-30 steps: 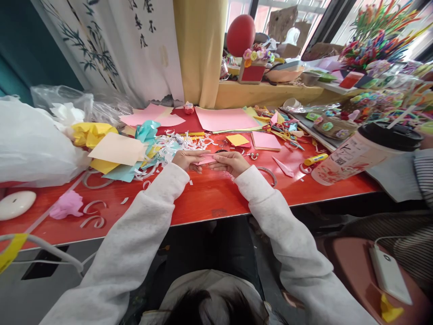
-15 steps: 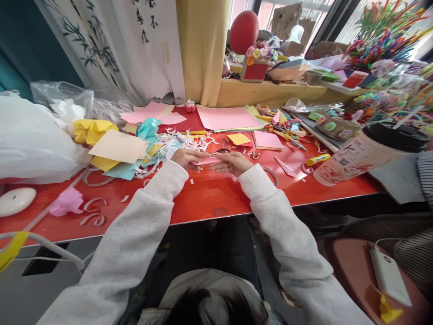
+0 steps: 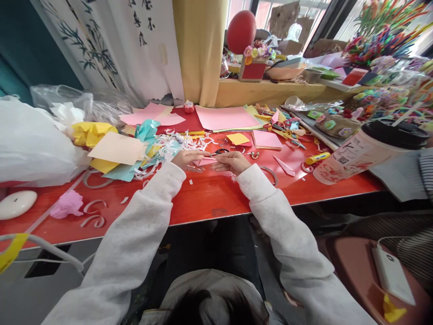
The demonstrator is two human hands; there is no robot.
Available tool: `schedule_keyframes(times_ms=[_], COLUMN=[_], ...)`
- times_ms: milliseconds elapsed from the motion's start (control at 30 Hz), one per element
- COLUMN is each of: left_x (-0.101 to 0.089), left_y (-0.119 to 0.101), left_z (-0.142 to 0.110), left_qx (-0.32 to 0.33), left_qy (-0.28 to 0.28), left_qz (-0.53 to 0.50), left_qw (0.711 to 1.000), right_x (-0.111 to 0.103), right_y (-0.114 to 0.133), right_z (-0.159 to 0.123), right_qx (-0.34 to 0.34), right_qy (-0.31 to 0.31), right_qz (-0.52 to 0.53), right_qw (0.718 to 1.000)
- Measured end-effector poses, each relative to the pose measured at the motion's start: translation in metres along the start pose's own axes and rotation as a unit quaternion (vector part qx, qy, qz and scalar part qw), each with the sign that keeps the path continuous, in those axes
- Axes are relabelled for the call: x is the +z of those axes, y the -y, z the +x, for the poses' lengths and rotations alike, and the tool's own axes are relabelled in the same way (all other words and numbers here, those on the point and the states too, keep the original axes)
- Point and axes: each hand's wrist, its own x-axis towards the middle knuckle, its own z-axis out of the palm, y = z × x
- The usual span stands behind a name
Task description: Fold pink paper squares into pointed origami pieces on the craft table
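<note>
A small piece of folded pink paper [image 3: 204, 161] is held between my two hands, a little above the red table. My left hand [image 3: 188, 159] pinches its left side, thumb on top. The fingers of my right hand [image 3: 233, 162] close on its right end; its exact folds are partly hidden by the fingers. Just beyond my fingertips lie scissors with a black handle [image 3: 222, 151]. A pad of pink paper squares [image 3: 267, 140] and a yellow paper square [image 3: 237, 139] rest farther back. To the right is a pointed folded pink paper piece [image 3: 284, 166].
White paper shreds [image 3: 182, 142] and stacked coloured sheets [image 3: 117, 148] lie to the left, beside a white plastic bag [image 3: 37, 144]. A lidded drink cup [image 3: 352, 155] and a yellow glue stick [image 3: 317, 158] stand right. A co-worker's striped sleeve [image 3: 426, 167] shows at the right edge.
Both hands stay over the same spot with the pink paper. My left fingers have shifted and flattened slightly, so more of the paper shows between the hands. The view moved a little.
</note>
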Motion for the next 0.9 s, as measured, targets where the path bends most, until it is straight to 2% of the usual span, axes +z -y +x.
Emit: schedule_keyframes(times_ms=[167, 333, 467, 533, 667, 733, 900], left_x=[0.007, 0.006, 0.003, 0.004, 0.007, 0.008, 0.008], left_y=[0.001, 0.007, 0.013, 0.014, 0.01, 0.008, 0.007], left_z=[0.002, 0.006, 0.008, 0.009, 0.008, 0.007, 0.007], left_qx=[0.011, 0.043, 0.098, 0.106, 0.091, 0.087, 0.095], left_qy=[-0.098, -0.105, -0.094, -0.082, -0.077, -0.087, -0.106], left_qz=[0.059, 0.138, 0.214, 0.206, 0.128, 0.101, 0.082], left_qw=[0.993, 0.984, 0.967, 0.969, 0.985, 0.987, 0.986], right_x=[0.003, 0.003, 0.003, 0.003, 0.003, 0.003, 0.003], right_y=[0.0, -0.003, -0.007, -0.007, -0.006, -0.006, -0.008], right_z=[-0.001, 0.001, 0.002, 0.002, 0.003, 0.003, 0.002], right_qx=[-0.009, 0.007, 0.043, 0.042, 0.019, 0.018, 0.052], right_qy=[0.019, 0.029, 0.073, 0.087, 0.044, 0.041, 0.137], right_qz=[-0.018, -0.036, -0.071, -0.084, -0.073, -0.066, -0.07], right_qw=[1.0, 0.999, 0.994, 0.992, 0.996, 0.997, 0.987])
